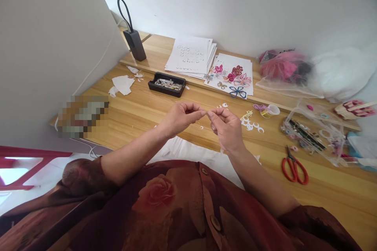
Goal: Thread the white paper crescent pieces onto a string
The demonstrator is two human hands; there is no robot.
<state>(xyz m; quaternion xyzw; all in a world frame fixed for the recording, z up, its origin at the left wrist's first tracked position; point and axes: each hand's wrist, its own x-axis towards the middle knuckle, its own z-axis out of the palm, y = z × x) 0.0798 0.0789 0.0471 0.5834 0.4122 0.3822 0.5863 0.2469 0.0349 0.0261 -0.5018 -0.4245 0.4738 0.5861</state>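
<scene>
My left hand [182, 117] and my right hand [226, 125] meet fingertip to fingertip above the wooden table. Thumb and forefinger of each are pinched together on something tiny between them, too small to name. Just beyond the hands lie small white crescent cut-outs [225, 105]. More white crescents [250, 125] lie right of my right hand, beside a pale yellow piece [246, 115]. A black tray [150, 86] of beads stands past my left hand. Under my forearms a white cloth [188, 151] covers the table's near edge.
Red-handled scissors [295, 170] lie at right, near a clear plastic box [338, 160] of trinkets. A spool of gold wire [269, 111] stands behind. On the raised shelf are paper sheets [188, 57], flower ornaments [237, 71], bagged material [287, 68] and a black power bank [135, 45].
</scene>
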